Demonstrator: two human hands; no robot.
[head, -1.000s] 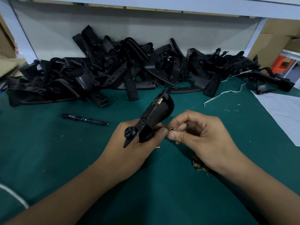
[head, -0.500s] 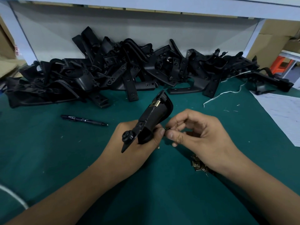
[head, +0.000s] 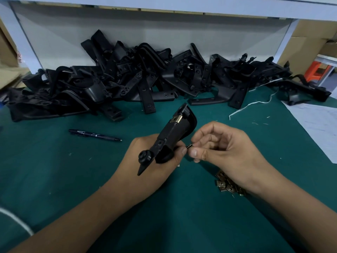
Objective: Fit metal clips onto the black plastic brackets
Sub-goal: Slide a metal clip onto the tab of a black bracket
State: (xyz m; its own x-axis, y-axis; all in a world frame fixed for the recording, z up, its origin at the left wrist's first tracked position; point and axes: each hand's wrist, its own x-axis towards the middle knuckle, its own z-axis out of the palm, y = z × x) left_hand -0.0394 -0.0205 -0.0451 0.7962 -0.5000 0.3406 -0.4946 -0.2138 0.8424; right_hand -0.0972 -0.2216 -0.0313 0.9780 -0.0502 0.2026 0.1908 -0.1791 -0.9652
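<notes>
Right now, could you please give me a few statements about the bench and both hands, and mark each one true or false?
1. The left hand grips a black bracket. True.
2. A brass-coloured clip already sits near the bracket's upper end. True.
3. The right hand lies flat and empty on the mat. False: its fingers pinch a small clip beside the bracket's lower end.
4. The pen lies to the right of both hands. False: it lies to their left, on the green mat.
5. Loose clips lie under the right wrist. True.
</notes>
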